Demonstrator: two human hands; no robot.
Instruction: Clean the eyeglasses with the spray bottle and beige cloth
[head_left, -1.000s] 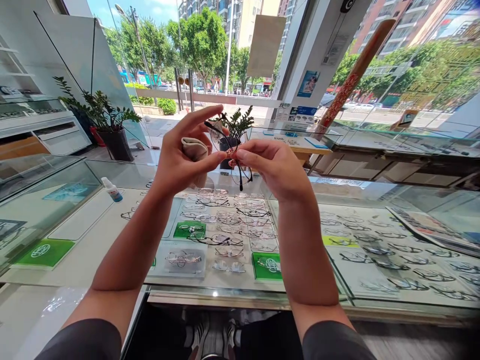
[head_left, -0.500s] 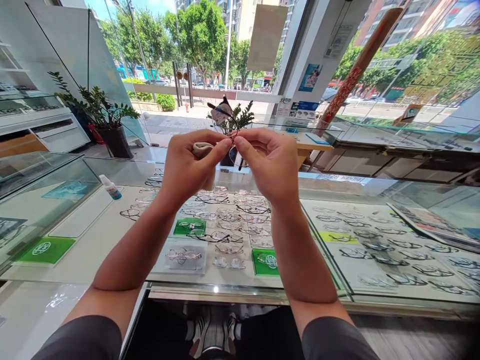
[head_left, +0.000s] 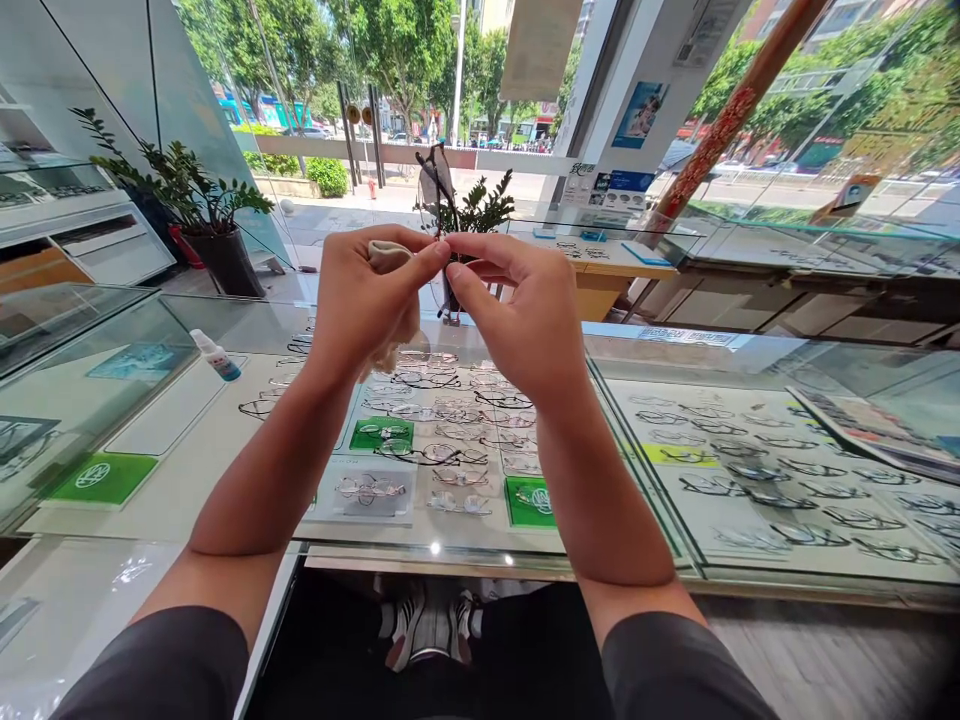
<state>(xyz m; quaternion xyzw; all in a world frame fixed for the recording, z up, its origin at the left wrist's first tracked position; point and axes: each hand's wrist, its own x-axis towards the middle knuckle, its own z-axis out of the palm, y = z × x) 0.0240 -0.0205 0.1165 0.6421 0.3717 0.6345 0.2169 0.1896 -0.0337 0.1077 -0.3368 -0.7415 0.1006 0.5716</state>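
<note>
A pair of dark-framed eyeglasses (head_left: 437, 185) is held up over the glass counter, one lens above my fingers and the rest partly hidden behind them. My left hand (head_left: 367, 290) pinches the frame between thumb and forefinger, and a bunched beige cloth (head_left: 390, 256) is tucked in the same hand, its loose end hanging below. My right hand (head_left: 517, 300) is closed beside it, fingertips meeting at the frame. Exactly which part of the eyeglasses each fingertip presses is hidden.
Below lies a glass display counter (head_left: 262, 310) with rows of eyeglasses (head_left: 435, 455) inside. A small spray bottle (head_left: 215, 356) stands at the left. Another display section (head_left: 750, 430) with more frames extends right, near a magazine (head_left: 862, 430). Potted plants (head_left: 214, 240) stand beyond.
Both hands have moved slightly up and left in view. The eyeglasses have turned, so the upper lens now appears narrower and more upright. The view has tilted a little downward.
</note>
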